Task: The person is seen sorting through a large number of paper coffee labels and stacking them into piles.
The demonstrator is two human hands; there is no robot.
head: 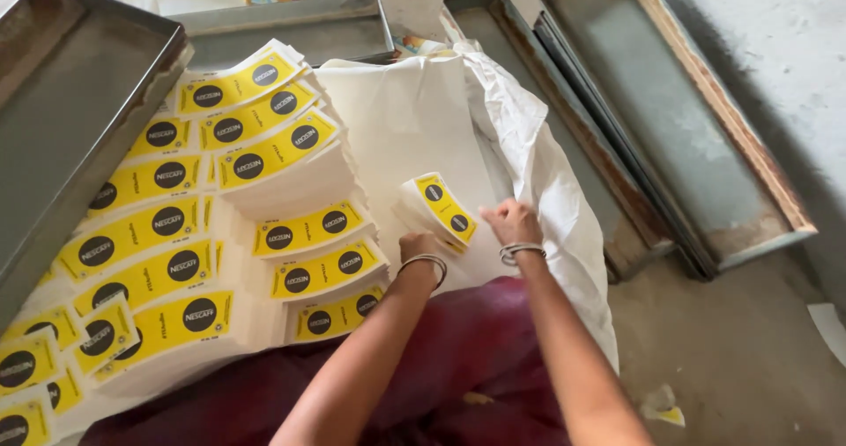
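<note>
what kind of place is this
Likely a small floor-level packaging workshop: stacks of curved yellow-and-white paper blanks on a white woven sack, rusty long metal trays on bare concrete floor.

Both forearms were bare to the elbow, with no sleeves in view. The left hand [416, 245] wore thin silver-coloured bangles [426, 262] at the wrist, and the right hand [511, 222] carried a similar set of metal bangles [520, 252]. Deep maroon cloth [441, 358] of the person's garment covered the lap below the arms.
</note>
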